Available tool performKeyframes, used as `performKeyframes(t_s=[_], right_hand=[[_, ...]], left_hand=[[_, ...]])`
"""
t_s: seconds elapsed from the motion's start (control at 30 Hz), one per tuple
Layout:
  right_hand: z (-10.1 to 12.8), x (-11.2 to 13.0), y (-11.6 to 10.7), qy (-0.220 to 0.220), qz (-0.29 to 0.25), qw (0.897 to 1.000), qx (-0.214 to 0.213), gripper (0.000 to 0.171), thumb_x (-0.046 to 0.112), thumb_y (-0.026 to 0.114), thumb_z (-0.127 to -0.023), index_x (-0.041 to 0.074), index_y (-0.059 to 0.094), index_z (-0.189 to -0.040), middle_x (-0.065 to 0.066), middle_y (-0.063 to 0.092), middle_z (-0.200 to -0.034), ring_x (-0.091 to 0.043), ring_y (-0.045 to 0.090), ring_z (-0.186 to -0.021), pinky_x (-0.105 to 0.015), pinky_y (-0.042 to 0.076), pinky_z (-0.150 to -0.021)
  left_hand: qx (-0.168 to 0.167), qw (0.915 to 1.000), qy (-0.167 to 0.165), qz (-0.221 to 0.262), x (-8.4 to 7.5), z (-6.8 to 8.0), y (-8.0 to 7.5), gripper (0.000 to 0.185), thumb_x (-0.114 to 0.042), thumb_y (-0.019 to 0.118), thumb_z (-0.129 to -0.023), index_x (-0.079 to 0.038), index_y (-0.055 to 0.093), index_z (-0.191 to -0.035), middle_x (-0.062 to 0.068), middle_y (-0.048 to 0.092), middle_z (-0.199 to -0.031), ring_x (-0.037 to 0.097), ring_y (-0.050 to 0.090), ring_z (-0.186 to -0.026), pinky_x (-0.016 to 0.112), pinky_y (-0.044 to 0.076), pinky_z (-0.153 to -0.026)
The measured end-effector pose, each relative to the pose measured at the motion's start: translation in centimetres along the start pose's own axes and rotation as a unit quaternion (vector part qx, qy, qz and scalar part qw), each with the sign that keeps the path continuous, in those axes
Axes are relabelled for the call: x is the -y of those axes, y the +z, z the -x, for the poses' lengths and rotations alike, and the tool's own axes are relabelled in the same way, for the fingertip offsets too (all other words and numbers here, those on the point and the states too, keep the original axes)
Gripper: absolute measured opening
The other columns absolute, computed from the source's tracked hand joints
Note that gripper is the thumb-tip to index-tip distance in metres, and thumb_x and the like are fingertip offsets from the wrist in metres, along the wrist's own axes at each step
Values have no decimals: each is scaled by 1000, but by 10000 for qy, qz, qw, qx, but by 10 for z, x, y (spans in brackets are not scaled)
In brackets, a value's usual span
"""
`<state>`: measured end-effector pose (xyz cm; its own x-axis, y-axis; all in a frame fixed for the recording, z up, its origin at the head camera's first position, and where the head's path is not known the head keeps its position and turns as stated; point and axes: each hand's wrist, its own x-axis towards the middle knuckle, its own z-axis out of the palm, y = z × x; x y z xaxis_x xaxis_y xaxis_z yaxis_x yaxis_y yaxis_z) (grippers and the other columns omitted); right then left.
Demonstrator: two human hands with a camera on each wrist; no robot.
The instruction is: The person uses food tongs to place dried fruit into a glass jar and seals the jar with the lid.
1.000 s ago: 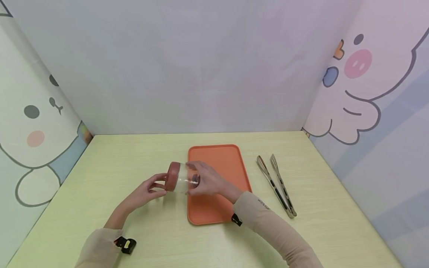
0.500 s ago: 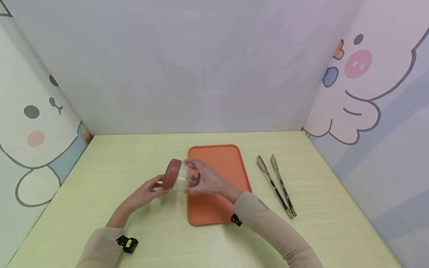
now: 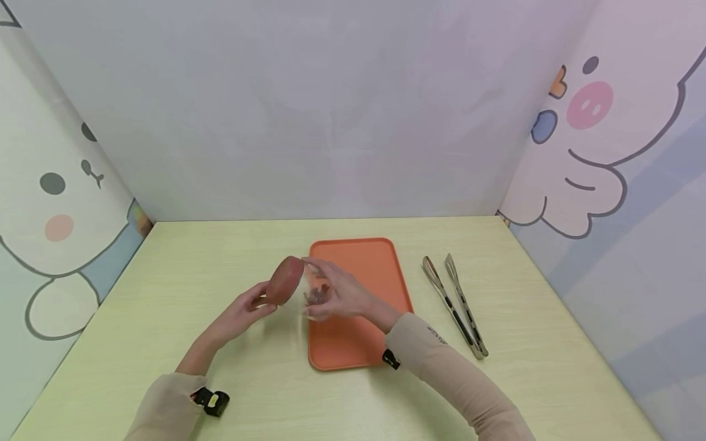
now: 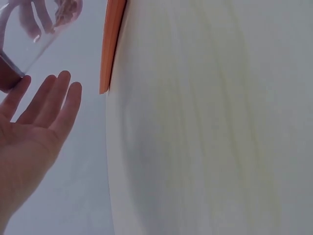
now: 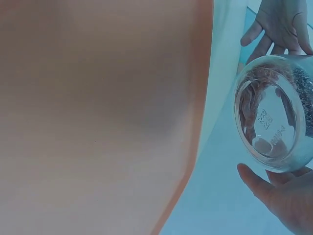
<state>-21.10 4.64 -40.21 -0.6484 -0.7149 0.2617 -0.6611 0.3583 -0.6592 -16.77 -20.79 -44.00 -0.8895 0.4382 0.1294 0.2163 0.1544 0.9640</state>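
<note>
A clear jar (image 5: 266, 115) with a reddish-brown lid (image 3: 285, 282) hangs tilted above the table, lid toward the left and base toward the tray. My right hand (image 3: 346, 293) grips its body near the base, thumb low and fingers above. Dark bits (image 3: 318, 294), too unclear to name, lie inside the jar. My left hand (image 3: 238, 313) is at the lid's lower left, touching it with fingertips. In the left wrist view the left fingers (image 4: 51, 100) look spread and fairly straight, with one at the lid's rim; the thumb is hidden there.
An orange tray (image 3: 344, 346) lies on the light wooden table (image 3: 220, 257), partly beneath my right hand and forearm. Metal tongs (image 3: 455, 306) with dark grips rest to the tray's right. A plain wall (image 3: 331, 122) stands behind, with cartoon-printed sheets at both sides.
The jar has turned so its lid has swung upward and away from me, showing more of its top. The left fingers follow at the lid; the right hand keeps hold of the body.
</note>
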Motion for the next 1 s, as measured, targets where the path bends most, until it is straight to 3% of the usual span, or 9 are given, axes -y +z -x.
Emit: performKeyframes(t_s=[0.1, 0.2, 0.43, 0.6, 0.8, 0.9, 1.0], right_hand=[[0, 0, -1, 33, 14, 10000, 6, 86, 43, 69, -71, 25, 19, -139, 1, 28, -138, -16, 36, -119, -41, 37, -90], [-1, 0, -1, 65, -18, 10000, -36, 87, 44, 68, -72, 24, 17, -139, 0, 27, -139, -14, 30, -123, -43, 35, -93], [-1, 15, -4, -75, -462, 9986, -240, 87, 29, 73, -72, 15, 17, -137, -7, 35, -132, -22, 38, -119, -42, 35, -94], [-1, 28, -11, -446, -793, 9955, -265, 72, 13, 66, -79, 6, 19, -132, -11, 38, -131, -20, 35, -121, -46, 33, -94], [-4, 10, -3, -49, -948, 9953, -179, 52, 33, 46, -91, 21, 17, -134, -2, 35, -134, -14, 31, -123, -45, 35, -94], [-4, 6, -2, -10, -1138, 9934, -160, 53, 33, 47, -91, 20, 19, -134, -2, 36, -134, -13, 32, -122, -43, 37, -92], [-4, 7, -2, 6, -1261, 9919, -132, 55, 30, 50, -90, 18, 19, -134, -2, 38, -132, -12, 35, -120, -37, 41, -89]], left_hand=[[-61, 9996, 258, 80, 0, -1, 0, 47, -8, 55, -87, 0, 36, -129, 14, 47, -120, 14, 52, -103, 30, 47, -82], [-46, 9981, 485, 371, -2, -3, 1, 45, -3, 50, -89, 1, 33, -130, 10, 50, -118, 20, 53, -103, 38, 46, -82], [38, 9940, 713, 824, -10, -7, 3, 43, -2, 42, -93, -7, 28, -133, 3, 52, -119, 23, 53, -104, 43, 45, -80], [-131, 9943, 756, 744, -15, -7, 2, 43, -1, 44, -91, -3, 29, -132, 2, 54, -115, 24, 54, -102, 42, 47, -77], [-219, 9955, 769, 509, -20, -7, 1, 45, 1, 47, -90, 3, 29, -131, -2, 56, -112, 16, 56, -98, 37, 49, -76], [-255, 9964, 741, 318, -23, -6, -1, 47, 1, 49, -88, 4, 29, -130, 0, 55, -113, 14, 56, -96, 34, 49, -76], [-278, 9968, 750, -1, -26, -6, -4, 47, 1, 51, -87, 4, 32, -130, 10, 54, -115, 14, 57, -96, 32, 50, -76]])
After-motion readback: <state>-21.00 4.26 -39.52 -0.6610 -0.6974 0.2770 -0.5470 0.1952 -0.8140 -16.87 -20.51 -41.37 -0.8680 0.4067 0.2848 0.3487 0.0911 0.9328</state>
